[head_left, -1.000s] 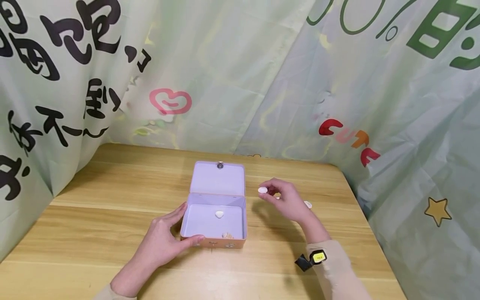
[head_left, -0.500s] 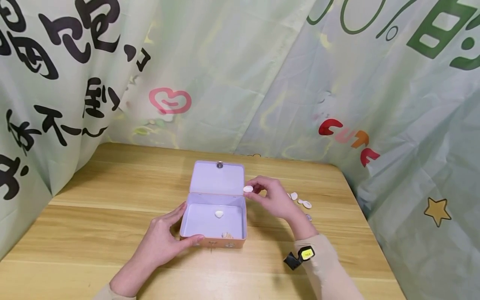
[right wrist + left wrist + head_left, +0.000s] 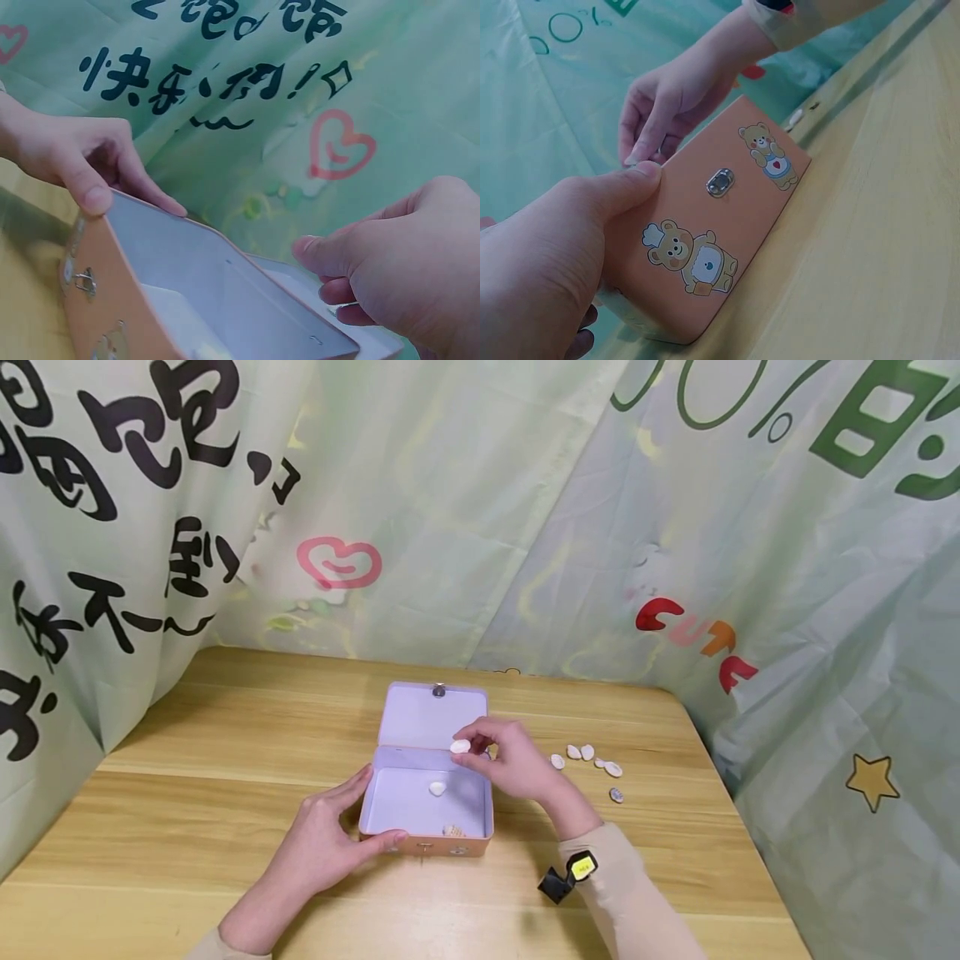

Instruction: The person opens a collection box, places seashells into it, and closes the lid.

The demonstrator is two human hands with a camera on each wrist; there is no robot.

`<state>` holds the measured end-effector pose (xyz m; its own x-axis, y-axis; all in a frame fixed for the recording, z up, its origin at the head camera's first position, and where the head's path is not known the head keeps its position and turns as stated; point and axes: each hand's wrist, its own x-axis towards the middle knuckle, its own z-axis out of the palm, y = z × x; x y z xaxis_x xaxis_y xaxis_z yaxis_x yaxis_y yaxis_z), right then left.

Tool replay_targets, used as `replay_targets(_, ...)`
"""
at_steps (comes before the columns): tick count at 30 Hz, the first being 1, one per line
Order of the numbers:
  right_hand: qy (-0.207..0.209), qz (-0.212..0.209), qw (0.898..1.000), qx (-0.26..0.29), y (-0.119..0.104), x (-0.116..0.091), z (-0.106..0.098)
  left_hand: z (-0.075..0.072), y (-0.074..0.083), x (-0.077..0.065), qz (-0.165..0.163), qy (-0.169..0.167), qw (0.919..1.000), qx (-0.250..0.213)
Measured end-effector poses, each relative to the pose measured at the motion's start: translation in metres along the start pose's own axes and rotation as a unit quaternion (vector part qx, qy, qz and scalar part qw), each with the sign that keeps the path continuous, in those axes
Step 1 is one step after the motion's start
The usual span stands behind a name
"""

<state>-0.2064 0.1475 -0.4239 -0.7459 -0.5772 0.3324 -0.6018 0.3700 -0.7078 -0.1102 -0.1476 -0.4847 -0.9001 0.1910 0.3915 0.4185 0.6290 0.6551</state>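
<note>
An orange tin box (image 3: 480,847) with a lilac inside stands on the table, its lid (image 3: 427,714) tipped back. My left hand (image 3: 322,843) grips its left front corner, thumb on the front rim and fingers along the side. Above the box, near the hinge, my right hand (image 3: 517,764) pinches a small white oval shell (image 3: 460,747). On the box floor lie a white heart-shaped piece (image 3: 437,788) and a knobbly beige shell (image 3: 453,831). In the left wrist view, bear pictures and a metal clasp (image 3: 720,182) show on the box front.
Right of the box, several white shells (image 3: 588,752) and a patterned bluish oval piece (image 3: 617,795) lie on the wooden table (image 3: 225,760). A printed curtain (image 3: 450,527) hangs behind and along both sides.
My right hand has carried the white shell leftward, from right of the box to above it, uncovering the shells on the table. The left hand stays on the box.
</note>
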Motion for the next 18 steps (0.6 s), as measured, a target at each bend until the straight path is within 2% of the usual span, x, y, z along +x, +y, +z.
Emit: replay_targets(18, -0.050, -0.022, 0.998, 0.012, -0.005, 0.012, 0.033, -0.001, 0.001, 0.001, 0.017, 0.003, 0.9998, 0.005)
